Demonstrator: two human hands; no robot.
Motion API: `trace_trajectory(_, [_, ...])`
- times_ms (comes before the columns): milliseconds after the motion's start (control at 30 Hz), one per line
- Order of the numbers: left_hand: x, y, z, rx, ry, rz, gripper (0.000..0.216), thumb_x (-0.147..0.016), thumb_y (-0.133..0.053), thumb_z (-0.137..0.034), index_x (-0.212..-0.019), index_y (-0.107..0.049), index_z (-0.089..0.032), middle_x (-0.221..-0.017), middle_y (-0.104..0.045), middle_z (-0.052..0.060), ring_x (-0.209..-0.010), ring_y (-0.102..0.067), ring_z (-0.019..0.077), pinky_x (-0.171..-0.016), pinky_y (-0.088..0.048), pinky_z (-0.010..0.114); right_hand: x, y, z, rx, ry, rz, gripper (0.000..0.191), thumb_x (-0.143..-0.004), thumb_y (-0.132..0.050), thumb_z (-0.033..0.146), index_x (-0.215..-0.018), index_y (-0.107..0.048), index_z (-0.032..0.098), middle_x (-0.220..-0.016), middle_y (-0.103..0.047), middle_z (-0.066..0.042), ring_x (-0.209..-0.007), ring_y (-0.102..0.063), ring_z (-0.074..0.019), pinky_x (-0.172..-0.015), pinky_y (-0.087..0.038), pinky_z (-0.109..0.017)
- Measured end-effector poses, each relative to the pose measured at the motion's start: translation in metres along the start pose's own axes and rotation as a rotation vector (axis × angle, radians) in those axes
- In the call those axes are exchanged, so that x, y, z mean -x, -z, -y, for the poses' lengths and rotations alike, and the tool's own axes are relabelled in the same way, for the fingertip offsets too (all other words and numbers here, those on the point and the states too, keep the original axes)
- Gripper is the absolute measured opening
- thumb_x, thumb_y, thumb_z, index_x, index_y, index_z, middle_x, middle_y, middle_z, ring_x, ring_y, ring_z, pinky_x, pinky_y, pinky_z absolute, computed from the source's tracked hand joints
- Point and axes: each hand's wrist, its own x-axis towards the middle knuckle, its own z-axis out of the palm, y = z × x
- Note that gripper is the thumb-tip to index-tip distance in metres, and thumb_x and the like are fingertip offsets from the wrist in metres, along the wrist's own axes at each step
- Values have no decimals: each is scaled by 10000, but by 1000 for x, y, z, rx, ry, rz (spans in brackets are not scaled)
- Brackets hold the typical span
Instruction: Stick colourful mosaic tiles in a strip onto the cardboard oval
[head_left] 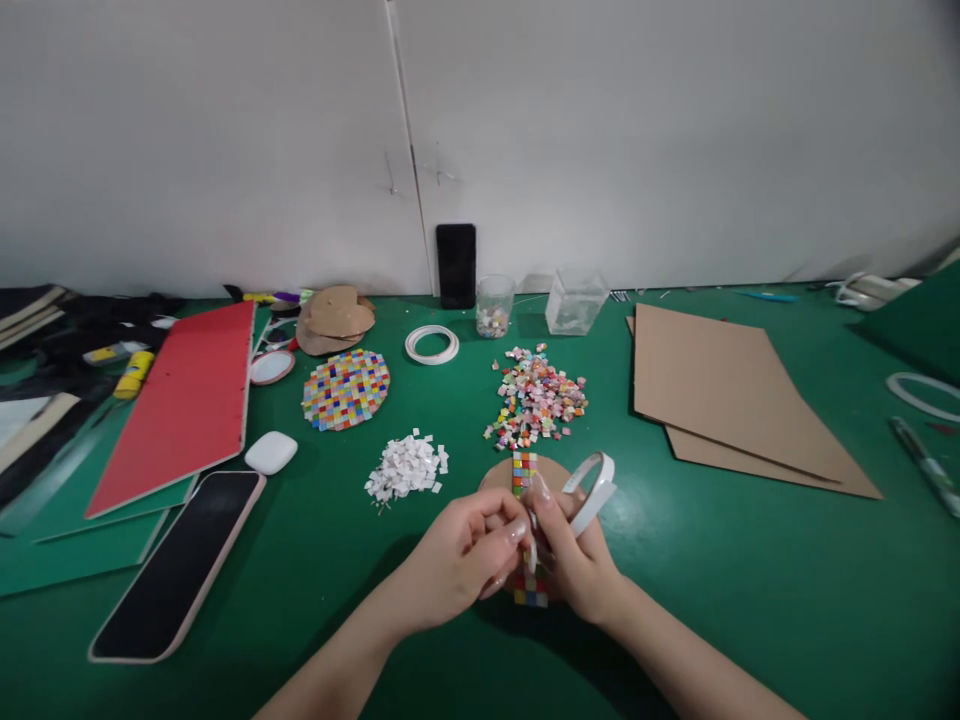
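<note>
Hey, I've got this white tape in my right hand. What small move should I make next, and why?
I'd probably lay the tape's end beside the multicoloured square-tile strip. Your right hand holds the glossy white tape ring, your left hand is close by, and the round brown cardboard disc shows bare on both sides of that strip.

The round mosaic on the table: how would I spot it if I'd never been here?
On the green table, find the red board on the left. Just right of its upper part lies the round mosaic. Unlike the plain brown cardboard behind it, its face is covered with small multicoloured squares.
</note>
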Motion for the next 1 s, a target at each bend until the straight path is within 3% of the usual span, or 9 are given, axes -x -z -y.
trace_trajectory(567, [-1, -4, 1, -19, -10, -47, 232, -818, -519, -349, -684, -432, -180, -444, -379, -91, -374, -286, 45, -378, -224, 173, -1, -2, 6, 28, -20, 10, 437, -921, -372, 488, -598, -411, 196, -493, -370, 54, -423, -330, -79, -394, -294, -207])
trace_trajectory(733, [-1, -1, 4, 31, 21, -54, 305, -882, -391, -399, -683, -454, -176, -411, -325, -89, -359, -265, 56, -361, -194, 174, -1, -5, 7, 10, 11, -6, 451, -930, -378, 459, -580, -452, 185, -490, -415, 43, -432, -358, -77, -409, -314, -200])
trace_trajectory(1000, [-2, 0, 3, 2, 9, -28, 198, -837, -478, -336, -717, -447, -181, -432, -352, -94, -368, -276, 53, -369, -209, 173, -2, -3, 6, 3, -6, -2, 430, -922, -397, 459, -594, -440, 185, -501, -369, 52, -438, -308, -76, -392, -279, -200])
